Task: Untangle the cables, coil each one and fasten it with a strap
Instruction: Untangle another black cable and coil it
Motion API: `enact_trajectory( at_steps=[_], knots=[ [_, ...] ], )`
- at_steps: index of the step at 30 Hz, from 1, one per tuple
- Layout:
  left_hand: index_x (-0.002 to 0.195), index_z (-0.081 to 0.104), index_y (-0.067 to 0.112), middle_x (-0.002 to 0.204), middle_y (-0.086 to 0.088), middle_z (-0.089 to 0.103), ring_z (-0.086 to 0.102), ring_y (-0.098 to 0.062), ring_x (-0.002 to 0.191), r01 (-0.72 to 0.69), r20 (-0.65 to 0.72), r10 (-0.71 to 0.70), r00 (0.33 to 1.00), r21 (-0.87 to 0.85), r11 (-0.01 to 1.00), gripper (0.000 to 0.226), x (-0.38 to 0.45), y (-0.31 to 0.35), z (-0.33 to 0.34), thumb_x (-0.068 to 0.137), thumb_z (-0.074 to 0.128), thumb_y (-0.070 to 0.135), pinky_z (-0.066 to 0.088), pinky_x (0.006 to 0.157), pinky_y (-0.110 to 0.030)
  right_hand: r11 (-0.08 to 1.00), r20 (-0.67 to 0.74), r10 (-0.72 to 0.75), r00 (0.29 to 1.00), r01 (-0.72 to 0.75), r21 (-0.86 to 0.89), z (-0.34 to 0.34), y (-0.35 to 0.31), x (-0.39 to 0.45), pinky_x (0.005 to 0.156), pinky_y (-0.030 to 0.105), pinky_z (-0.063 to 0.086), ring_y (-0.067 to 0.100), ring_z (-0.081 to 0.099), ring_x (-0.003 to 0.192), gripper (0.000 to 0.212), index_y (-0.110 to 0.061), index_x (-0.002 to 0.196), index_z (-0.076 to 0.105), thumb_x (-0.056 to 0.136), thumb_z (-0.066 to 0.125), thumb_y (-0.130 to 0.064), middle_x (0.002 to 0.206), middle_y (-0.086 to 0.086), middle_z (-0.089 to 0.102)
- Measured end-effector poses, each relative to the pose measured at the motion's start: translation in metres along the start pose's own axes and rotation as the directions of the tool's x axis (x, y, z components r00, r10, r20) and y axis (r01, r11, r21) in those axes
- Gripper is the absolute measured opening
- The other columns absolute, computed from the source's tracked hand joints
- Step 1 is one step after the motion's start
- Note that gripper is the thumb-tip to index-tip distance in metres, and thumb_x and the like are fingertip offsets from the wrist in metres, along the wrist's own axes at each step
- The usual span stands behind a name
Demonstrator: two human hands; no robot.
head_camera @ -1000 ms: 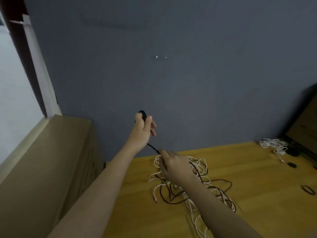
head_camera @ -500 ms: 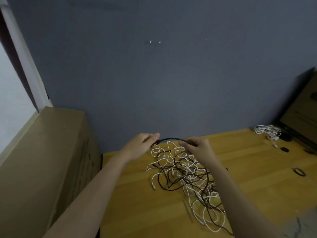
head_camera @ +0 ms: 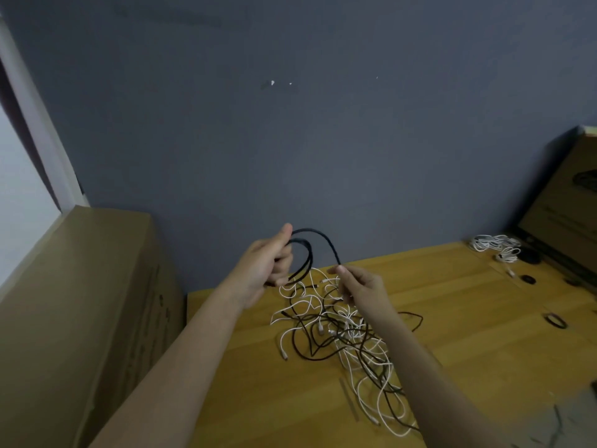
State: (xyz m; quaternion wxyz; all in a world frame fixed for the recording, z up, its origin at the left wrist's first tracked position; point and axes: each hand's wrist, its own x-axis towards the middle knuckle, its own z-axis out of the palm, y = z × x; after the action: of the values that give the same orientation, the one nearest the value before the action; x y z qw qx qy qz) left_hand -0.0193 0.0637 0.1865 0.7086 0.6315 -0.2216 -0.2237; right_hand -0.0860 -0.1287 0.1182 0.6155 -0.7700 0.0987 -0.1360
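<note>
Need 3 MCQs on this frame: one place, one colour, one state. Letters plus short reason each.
1. Where does the tangled pile of cables lie?
A. on the wooden table
B. on the cardboard box
C. on the floor

2. What colour is the cable held between the two hands?
A. white
B. black
C. red

3. What is the left hand doing?
A. resting flat on the table
B. hanging idle, holding nothing
C. gripping loops of the cable

Key:
1 A: the pile spreads over the wooden table, with the cardboard box off to the left of it.
2 B: the black cable arcs from the left hand across to the right hand, dark against the grey wall.
3 C: the left hand's fingers curl round looped turns of that cable, while the right hand pinches it further along.
</note>
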Motion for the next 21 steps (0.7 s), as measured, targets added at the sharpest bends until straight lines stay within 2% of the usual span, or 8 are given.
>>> enact_trajectory(
  at_steps=[4,7,9,11,14,17,19,21],
  knots=[
    [0.063,0.032,0.02,0.048,0.008,0.024,0.019,-0.008,0.041,-0.095,-0.092,0.085,0.992,-0.102,0.99,0.043,0.008,0.001,0.008,0.103,0.032,0.036,0.029,0.047,-0.019,0.997,0.087,0.047,0.995,-0.041,-0.069,0.027,0.019,-0.005,0.049,0.02,0.041,0.01,0.05,0.053,0.026,-0.017,0.111,0.065,0.102,0.041,-0.022,0.064,-0.001,0.056],
    [0.074,0.036,0.018,0.05,0.01,0.034,0.026,-0.006,0.04,-0.127,-0.108,0.107,0.988,-0.199,0.972,0.031,0.018,-0.005,0.004,0.104,0.028,0.02,0.036,0.057,-0.023,0.984,0.206,0.11,0.972,-0.077,-0.159,0.041,0.036,-0.016,0.052,0.021,0.042,0.013,0.05,0.054,0.028,-0.019,0.123,0.057,0.104,0.037,-0.02,0.067,0.002,0.057],
    [0.078,0.034,0.018,0.054,0.011,0.039,0.03,-0.006,0.042,-0.136,-0.127,0.114,0.985,-0.172,0.976,0.027,0.022,-0.013,0.005,0.104,0.027,0.015,0.038,0.062,-0.025,0.973,0.239,0.133,0.962,-0.081,-0.215,0.045,0.043,-0.025,0.051,0.021,0.04,0.012,0.049,0.053,0.03,-0.022,0.129,0.054,0.104,0.036,-0.023,0.067,0.001,0.057],
    [0.08,0.034,0.016,0.06,0.008,0.043,0.034,-0.006,0.044,-0.139,-0.153,0.12,0.981,-0.117,0.983,0.026,0.023,-0.021,0.011,0.105,0.027,0.014,0.042,0.066,-0.025,0.931,0.246,0.101,0.964,-0.004,-0.364,0.047,0.046,-0.031,0.053,0.023,0.039,0.01,0.049,0.055,0.034,-0.024,0.133,0.051,0.104,0.036,-0.029,0.067,-0.002,0.057],
    [0.087,0.037,0.015,0.076,0.001,0.052,0.049,-0.005,0.051,-0.154,-0.171,0.169,0.971,0.1,0.983,0.023,0.024,-0.031,0.019,0.106,0.025,0.019,0.048,0.075,-0.027,0.71,0.344,-0.073,0.936,0.291,-0.641,0.048,0.04,-0.036,0.062,0.032,0.044,0.02,0.057,0.069,0.037,-0.025,0.138,0.046,0.104,0.033,-0.034,0.077,0.001,0.06],
    [0.096,0.033,0.013,0.088,0.002,0.058,0.059,-0.004,0.061,-0.159,-0.11,0.222,0.969,0.413,0.897,0.017,0.031,-0.04,0.022,0.106,0.023,0.023,0.049,0.076,-0.024,0.485,0.424,-0.341,0.839,0.543,-0.685,0.047,0.034,-0.042,0.057,0.035,0.046,0.03,0.063,0.071,0.044,-0.015,0.129,0.052,0.101,0.027,-0.038,0.086,0.008,0.068],
    [0.098,0.029,0.015,0.088,0.005,0.061,0.06,-0.007,0.06,-0.144,-0.028,0.193,0.981,0.565,0.812,0.014,0.033,-0.046,0.019,0.105,0.024,0.026,0.049,0.075,-0.031,0.419,0.449,-0.449,0.773,0.625,-0.659,0.043,0.031,-0.041,0.049,0.032,0.045,0.028,0.064,0.063,0.043,-0.013,0.116,0.06,0.096,0.031,-0.036,0.082,0.005,0.069],
    [0.099,0.026,0.018,0.085,0.007,0.063,0.061,-0.01,0.062,-0.103,0.074,0.071,0.995,0.719,0.687,0.015,0.034,-0.051,0.013,0.104,0.025,0.032,0.05,0.076,-0.038,0.439,0.376,-0.531,0.759,0.626,-0.645,0.035,0.027,-0.038,0.046,0.029,0.047,0.021,0.064,0.061,0.034,-0.015,0.107,0.067,0.091,0.039,-0.029,0.079,0.0,0.069]
  ],
)
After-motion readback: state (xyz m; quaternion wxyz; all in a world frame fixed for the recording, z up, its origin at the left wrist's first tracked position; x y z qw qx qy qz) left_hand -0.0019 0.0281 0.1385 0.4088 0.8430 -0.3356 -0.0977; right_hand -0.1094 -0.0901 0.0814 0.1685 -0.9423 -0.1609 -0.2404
